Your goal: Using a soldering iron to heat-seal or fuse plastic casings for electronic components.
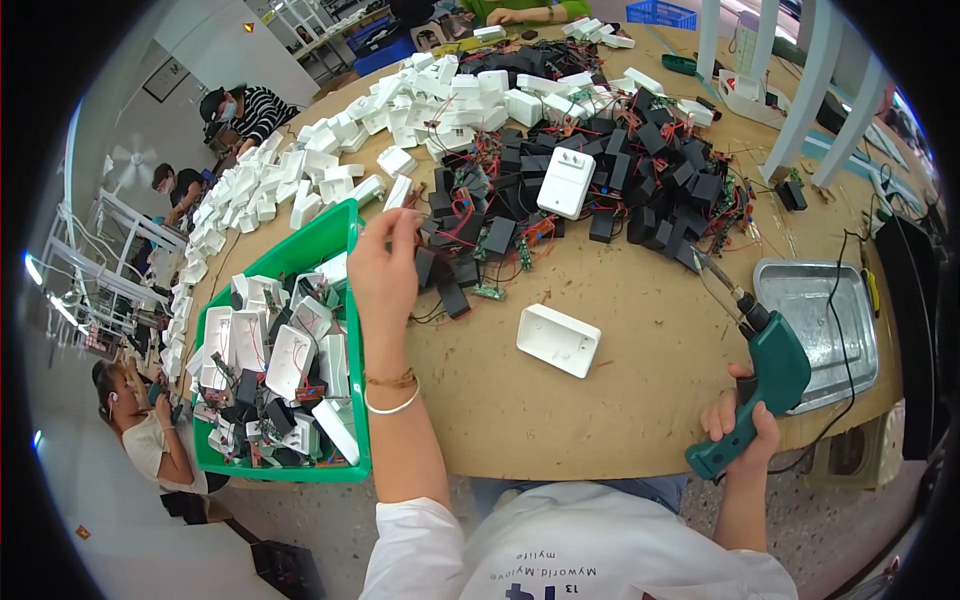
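Note:
My right hand (741,422) is wrapped round the handle of a green soldering gun (770,365), its metal tip pointing up and left toward the pile of black parts. Beside the green bin, my left hand (385,268) is raised with its fingers pinched. A small white casing (398,191) shows right at its fingertips; whether they grip it is unclear. An open white casing half (559,340) lies hollow side up on the table before me. One white plug adapter (567,183), prongs showing, rests on the heap of black blocks (640,180) with red wires and circuit boards.
The green bin (359,400) at left holds white casings, wires and boards. A long bank of white casings (330,140) covers the table's far left. At right are a metal tray (868,330), a black cord (838,300) and white posts (825,85). Other people sit around.

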`<state>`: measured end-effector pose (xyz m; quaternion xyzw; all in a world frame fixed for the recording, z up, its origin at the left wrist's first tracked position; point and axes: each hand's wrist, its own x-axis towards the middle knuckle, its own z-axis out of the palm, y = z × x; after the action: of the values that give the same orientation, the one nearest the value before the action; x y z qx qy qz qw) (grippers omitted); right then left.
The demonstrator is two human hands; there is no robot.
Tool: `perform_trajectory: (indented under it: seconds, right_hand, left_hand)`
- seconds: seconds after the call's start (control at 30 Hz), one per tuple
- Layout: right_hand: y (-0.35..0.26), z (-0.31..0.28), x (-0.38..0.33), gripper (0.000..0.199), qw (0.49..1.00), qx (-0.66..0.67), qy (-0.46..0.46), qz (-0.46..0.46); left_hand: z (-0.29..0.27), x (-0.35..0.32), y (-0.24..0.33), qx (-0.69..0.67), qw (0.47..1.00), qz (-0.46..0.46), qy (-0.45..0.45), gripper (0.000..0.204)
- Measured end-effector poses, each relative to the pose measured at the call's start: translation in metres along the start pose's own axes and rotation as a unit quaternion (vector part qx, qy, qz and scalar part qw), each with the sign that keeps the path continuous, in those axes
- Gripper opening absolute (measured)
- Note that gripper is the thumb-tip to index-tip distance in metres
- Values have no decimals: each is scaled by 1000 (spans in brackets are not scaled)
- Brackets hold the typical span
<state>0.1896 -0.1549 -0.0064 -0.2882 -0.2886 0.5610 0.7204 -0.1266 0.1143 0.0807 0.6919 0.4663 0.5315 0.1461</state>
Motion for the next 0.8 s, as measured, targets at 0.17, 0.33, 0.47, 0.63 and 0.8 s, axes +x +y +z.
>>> perform_trajectory:
  seconds: [0.17,0.33,0.47,0.63,0.8]
  right_hand:
    - [0,1,-2,57,1000,-4,-1,-3]
    - [6,0,-2,60,1000,-13,4,-8]
    - [7,14,-7,61,999,-12,31,-19]
    - [10,20,-4,63,1000,-18,5,13]
    - [9,21,-6,62,999,-32,9,19]
  left_hand:
    - [-18,-12,43,-220,962,-137,-88,22]
    - [-15,-37,58,-426,839,-250,-229,21]
    - [-15,-60,62,-292,859,-287,-306,19]
    - [23,-95,51,-393,870,-136,-263,23]
    - [28,-106,46,-449,823,-162,-310,22]
